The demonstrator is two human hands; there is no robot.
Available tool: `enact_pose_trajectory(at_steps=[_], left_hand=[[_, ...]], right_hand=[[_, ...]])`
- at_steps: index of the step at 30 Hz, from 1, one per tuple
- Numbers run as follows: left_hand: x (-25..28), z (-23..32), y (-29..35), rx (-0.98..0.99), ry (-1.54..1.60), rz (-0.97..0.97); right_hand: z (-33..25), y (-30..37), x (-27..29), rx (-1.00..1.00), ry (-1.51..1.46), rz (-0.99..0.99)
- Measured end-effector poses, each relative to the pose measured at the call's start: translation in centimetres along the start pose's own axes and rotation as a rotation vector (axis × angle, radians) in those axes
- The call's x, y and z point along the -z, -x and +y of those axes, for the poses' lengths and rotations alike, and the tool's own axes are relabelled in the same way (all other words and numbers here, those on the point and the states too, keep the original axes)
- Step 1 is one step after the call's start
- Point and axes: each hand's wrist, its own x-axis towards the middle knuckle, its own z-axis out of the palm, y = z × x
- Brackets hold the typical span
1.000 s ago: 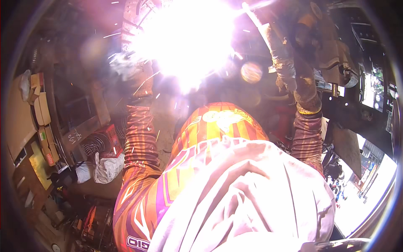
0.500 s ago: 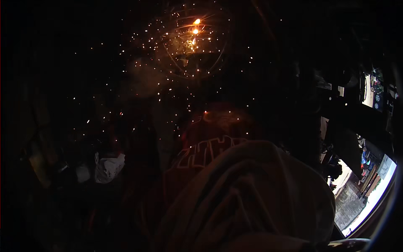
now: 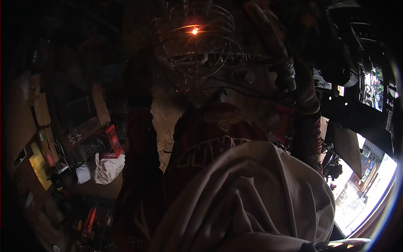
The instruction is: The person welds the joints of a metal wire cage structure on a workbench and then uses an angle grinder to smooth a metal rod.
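Note:
A round wire cage (image 3: 228, 53) of curved rods is ahead of me, with a small orange glowing spot (image 3: 195, 31) on or behind its wires. A few dim sparks fall below it. My left arm (image 3: 142, 138), in a dark red sleeve, reaches up beside the cage; its hand is lost in shadow. On the other side my right arm (image 3: 310, 138) stretches forward, and the dim right hand (image 3: 307, 98) appears to be gloved. Its fingers do not show clearly. Beside it stands a dark, tube-like object (image 3: 285, 75), and I cannot make out whether the hand touches it.
Pale cloth (image 3: 268, 189) drapes across the lower middle. At left are a white bag (image 3: 110, 169), a red crate (image 3: 112, 140), coiled wire (image 3: 95, 145) and cardboard boxes (image 3: 42, 109). A dark cable (image 3: 239, 86) runs below the cage. Bright daylight enters at right.
The spray of bright sparks and flame has died down to one orange glow. The surroundings, the cage and both my arms now show out of the dark.

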Motion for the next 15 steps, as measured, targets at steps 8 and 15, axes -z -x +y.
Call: enact_pose_trajectory(at_steps=[8, 15], left_hand=[[-0.5, -0.7, -0.3, -0.017, -0.005, -0.002], [-0.2, -0.3, -0.6, -0.012, -0.002, 0.002]], right_hand=[[-1.9, -0.1, -0.8, -0.106, 0.080, 0.011], [2.5, 0.6, 0.7, -0.035, -0.690, -0.021]])
